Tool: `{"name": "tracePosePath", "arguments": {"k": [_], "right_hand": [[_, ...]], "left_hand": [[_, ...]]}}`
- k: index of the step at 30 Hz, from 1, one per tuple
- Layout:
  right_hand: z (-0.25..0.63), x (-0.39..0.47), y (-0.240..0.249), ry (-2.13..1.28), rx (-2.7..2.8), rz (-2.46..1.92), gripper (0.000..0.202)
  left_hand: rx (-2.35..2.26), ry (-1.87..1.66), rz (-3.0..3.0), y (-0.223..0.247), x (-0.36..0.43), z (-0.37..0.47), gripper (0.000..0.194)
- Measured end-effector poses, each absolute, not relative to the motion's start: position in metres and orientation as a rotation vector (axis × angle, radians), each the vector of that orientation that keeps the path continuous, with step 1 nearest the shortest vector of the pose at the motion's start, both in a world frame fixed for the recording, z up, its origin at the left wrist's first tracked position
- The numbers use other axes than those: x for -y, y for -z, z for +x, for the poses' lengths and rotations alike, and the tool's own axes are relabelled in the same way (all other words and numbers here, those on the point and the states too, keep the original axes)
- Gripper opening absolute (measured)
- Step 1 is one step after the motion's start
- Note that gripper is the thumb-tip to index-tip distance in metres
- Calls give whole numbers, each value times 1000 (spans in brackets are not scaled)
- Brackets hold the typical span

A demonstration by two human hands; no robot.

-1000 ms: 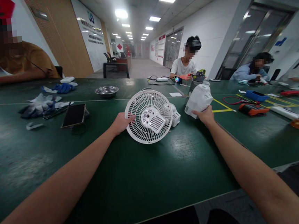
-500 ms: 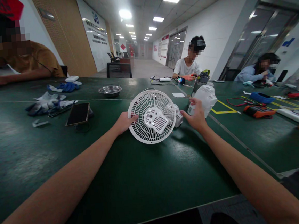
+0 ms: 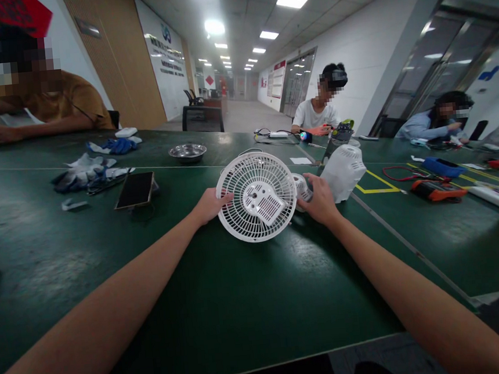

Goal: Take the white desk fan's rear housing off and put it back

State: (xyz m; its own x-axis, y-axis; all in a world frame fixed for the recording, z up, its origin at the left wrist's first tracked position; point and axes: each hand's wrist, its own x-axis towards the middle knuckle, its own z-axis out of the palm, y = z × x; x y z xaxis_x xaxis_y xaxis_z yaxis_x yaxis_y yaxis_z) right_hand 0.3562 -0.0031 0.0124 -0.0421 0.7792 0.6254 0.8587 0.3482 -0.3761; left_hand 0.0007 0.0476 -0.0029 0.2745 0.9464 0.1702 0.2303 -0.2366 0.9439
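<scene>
A round white fan grille point(image 3: 239, 223) with a slotted plate at its centre is held up over the green table point(image 3: 242, 304). My left hand point(image 3: 210, 207) grips its left rim, thumb across the ribs. At the grille's right side, my right hand point(image 3: 319, 202) has its fingers curled round a small white fan part point(image 3: 300, 186), partly hidden by the hand and the grille. Just beyond my right hand stands a white plastic housing point(image 3: 345, 171).
Left are a phone point(image 3: 135, 190), gloves point(image 3: 85, 171) and a metal bowl point(image 3: 187, 152). Behind the housing is a bottle point(image 3: 340, 135). An orange multimeter point(image 3: 438, 190) and blue case point(image 3: 440, 167) lie right. Several people sit around the table.
My right hand has moved left from beside the white housing and closed round the small white part. My left hand keeps its hold on the grille. The whole view has shifted slightly.
</scene>
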Motion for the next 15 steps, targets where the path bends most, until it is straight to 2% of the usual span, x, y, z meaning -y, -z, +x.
{"name": "tracePosePath", "arguments": {"k": [3, 6, 8, 11, 15], "right_hand": [[339, 12, -20, -98, 1722, -1346, 52], [313, 23, -18, -749, 1491, -1309, 37], [295, 32, -16, -1131, 1374, -1261, 37], [277, 45, -15, -1618, 1249, -1171, 47], [268, 54, -21, -1806, 1146, -1032, 53]], "left_hand": [[-1082, -1020, 1653, 6, -51, 0, 37], [-1076, -1041, 1655, 9, -53, -1, 35], [-1086, -1032, 1665, 9, -54, -1, 33], [-1086, -1024, 1683, 8, -52, -1, 33], [-1104, -1026, 1673, 5, -50, 0, 37]]}}
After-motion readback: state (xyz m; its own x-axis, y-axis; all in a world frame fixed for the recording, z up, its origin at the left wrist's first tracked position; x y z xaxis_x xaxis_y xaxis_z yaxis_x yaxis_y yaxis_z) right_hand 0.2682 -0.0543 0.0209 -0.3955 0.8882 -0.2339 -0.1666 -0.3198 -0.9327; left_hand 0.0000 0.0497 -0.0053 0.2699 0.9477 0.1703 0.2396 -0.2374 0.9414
